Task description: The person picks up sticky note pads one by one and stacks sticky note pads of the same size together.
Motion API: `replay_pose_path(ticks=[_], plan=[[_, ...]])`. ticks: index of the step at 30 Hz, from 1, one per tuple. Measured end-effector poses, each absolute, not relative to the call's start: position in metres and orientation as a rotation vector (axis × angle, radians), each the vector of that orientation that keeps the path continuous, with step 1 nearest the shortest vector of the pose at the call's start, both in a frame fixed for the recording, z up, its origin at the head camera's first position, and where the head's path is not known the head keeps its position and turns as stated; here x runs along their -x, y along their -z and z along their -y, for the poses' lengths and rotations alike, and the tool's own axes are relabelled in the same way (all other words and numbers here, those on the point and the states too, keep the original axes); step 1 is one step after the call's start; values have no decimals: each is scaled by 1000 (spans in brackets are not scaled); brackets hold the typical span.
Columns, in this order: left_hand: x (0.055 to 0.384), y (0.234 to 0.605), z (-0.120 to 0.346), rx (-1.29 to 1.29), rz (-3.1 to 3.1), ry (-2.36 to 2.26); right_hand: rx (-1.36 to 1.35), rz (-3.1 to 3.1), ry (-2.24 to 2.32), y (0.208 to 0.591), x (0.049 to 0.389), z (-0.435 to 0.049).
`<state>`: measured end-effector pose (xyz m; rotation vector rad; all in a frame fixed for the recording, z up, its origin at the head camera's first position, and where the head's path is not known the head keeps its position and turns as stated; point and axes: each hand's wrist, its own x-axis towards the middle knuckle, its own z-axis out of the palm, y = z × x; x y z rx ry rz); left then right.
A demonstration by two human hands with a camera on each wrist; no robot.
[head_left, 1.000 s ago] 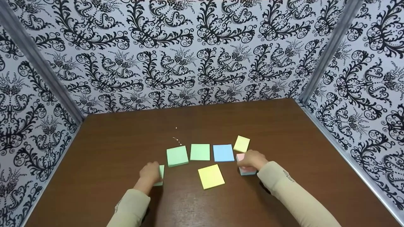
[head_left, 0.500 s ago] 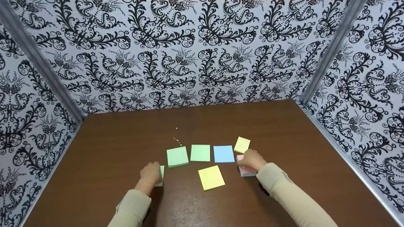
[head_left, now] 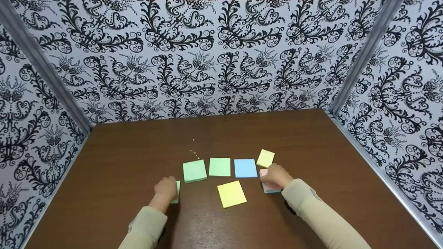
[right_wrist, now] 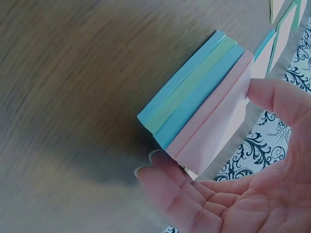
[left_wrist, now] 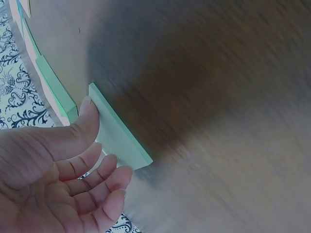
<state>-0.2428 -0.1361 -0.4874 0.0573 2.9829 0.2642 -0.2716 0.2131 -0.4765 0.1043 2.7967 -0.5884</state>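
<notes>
My left hand [head_left: 166, 188] is over a green sticky note pad [head_left: 177, 192] at the left end of the group. In the left wrist view, the thumb lies at one end of this pad [left_wrist: 116, 133] and the curled fingers at the other. My right hand [head_left: 276, 174] holds a stack of sticky note pads [head_left: 271, 188] by its sides, thumb opposite fingers. The right wrist view shows this stack [right_wrist: 201, 94] in layers of blue, yellow-green, blue and pink, with pink uppermost. Both held things are low at the brown table.
Between the hands lie two green pads [head_left: 194, 171] [head_left: 219, 167], a blue pad [head_left: 245, 168] and a bright yellow pad [head_left: 232, 194]. A small pale yellow pad [head_left: 265, 158] lies just behind the right hand. Patterned walls [head_left: 207, 69] enclose the table [head_left: 138, 148] at back and sides.
</notes>
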Motion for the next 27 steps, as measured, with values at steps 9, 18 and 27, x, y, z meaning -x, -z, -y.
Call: replay_pose_path(ticks=[9, 18, 27], plan=[[240, 488, 142, -50, -3009, -344, -77, -2835, 668, 464, 275, -219], [232, 491, 156, 181, -2980, -524, 60, -2873, 708, 444, 256, -237], [230, 502, 152, 317, -2850, -752, 30, -2782, 714, 453, 246, -251]])
